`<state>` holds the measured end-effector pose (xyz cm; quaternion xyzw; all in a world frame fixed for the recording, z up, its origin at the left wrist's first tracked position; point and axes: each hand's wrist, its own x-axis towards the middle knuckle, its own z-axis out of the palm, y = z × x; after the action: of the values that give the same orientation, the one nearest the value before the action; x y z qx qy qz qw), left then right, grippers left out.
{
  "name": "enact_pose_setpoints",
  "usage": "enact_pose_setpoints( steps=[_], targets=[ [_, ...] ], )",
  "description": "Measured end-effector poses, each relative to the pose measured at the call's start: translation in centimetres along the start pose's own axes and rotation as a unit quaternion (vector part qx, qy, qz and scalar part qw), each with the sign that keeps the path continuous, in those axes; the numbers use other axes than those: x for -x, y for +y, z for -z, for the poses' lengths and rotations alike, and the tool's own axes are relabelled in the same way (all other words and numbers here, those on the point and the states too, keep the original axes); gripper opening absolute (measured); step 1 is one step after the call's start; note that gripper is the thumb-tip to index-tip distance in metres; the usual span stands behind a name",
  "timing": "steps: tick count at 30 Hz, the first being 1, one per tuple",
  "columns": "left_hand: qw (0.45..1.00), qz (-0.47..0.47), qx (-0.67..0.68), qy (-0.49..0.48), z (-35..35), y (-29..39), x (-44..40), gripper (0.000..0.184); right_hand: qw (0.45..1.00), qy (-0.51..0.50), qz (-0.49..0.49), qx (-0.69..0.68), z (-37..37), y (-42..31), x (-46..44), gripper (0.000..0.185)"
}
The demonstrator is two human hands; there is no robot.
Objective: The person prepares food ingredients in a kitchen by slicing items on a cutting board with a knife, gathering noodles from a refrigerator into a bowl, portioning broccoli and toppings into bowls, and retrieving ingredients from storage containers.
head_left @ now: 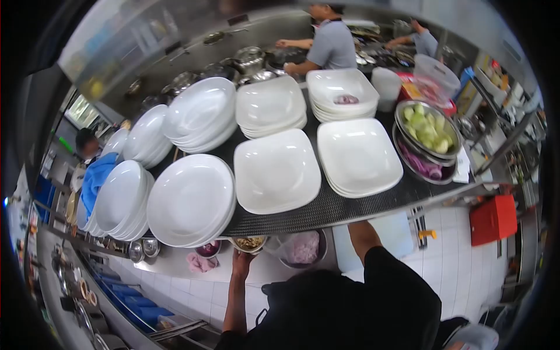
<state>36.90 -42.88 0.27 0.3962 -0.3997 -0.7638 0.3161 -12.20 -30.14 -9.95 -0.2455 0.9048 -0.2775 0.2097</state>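
My left hand (241, 260) is under the shelf's front edge, its fingers closed round the side of a small bowl (256, 250) of chopped, yellowish-brown food. The shelf partly covers that bowl. My right forearm (363, 236) reaches beneath the shelf above a pale cutting board (382, 233), and the hand itself is hidden. Between my arms stands a metal bowl (322, 256) holding a clear plastic bag (302, 248) with something pinkish in it. Left of my left hand are a small bowl of purple onion (208, 248) and a pink cloth (202, 262).
Stacked square white dishes (277, 172) and round white plates (191, 198) cover the dark shelf (274, 223) at chest height. Metal bowls of cut green vegetable (429, 129) and purple onion (424, 166) stand at its right end. Two people work at stoves behind. A red bin (493, 220) is on the floor.
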Motion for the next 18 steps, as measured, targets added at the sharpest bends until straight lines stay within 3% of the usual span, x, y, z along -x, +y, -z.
enact_pose_setpoints(
  steps=[4,6,9,10,11,12,14,16,17,18],
  targets=[
    [0.998,0.000,-0.049,-0.048,-3.2,1.4,-1.4,0.045,1.000,0.014,-0.005,-0.005,-1.1,0.9,1.2,0.046],
    [0.977,-0.091,-0.168,-0.096,-2.8,-0.5,-4.8,0.048,1.000,0.025,-0.004,-0.014,-1.5,1.5,1.6,0.044],
    [0.959,-0.171,-0.159,-0.161,-3.8,-4.1,-10.9,0.052,0.998,0.050,0.008,-0.036,-1.6,2.7,2.3,0.042],
    [0.969,-0.124,0.028,-0.213,-3.3,-5.4,-13.0,0.052,0.996,0.066,0.017,-0.051,-1.6,3.5,2.5,0.042],
    [0.942,-0.063,0.212,-0.251,-2.9,-6.6,-15.1,0.051,0.993,0.089,0.036,-0.066,-1.5,4.3,2.5,0.041],
    [0.933,-0.030,0.271,-0.236,-3.1,-7.3,-16.9,0.051,0.989,0.113,0.053,-0.078,-1.6,5.4,2.7,0.041],
    [0.946,0.008,0.278,-0.168,-4.9,-7.4,-19.4,0.050,0.957,0.231,0.166,-0.064,-4.1,10.0,2.2,0.039],
    [0.967,0.035,0.229,-0.106,-6.9,-6.9,-21.3,0.050,0.925,0.306,0.218,-0.054,-5.5,14.0,3.9,0.038],
    [0.971,0.043,0.213,-0.096,-7.4,-7.0,-22.1,0.049,0.950,0.209,0.143,-0.184,-2.2,11.8,7.3,0.036],
    [0.975,0.052,0.198,-0.087,-7.8,-7.3,-22.9,0.049,0.936,0.126,0.039,-0.325,2.2,8.3,11.6,0.035]
  ],
)
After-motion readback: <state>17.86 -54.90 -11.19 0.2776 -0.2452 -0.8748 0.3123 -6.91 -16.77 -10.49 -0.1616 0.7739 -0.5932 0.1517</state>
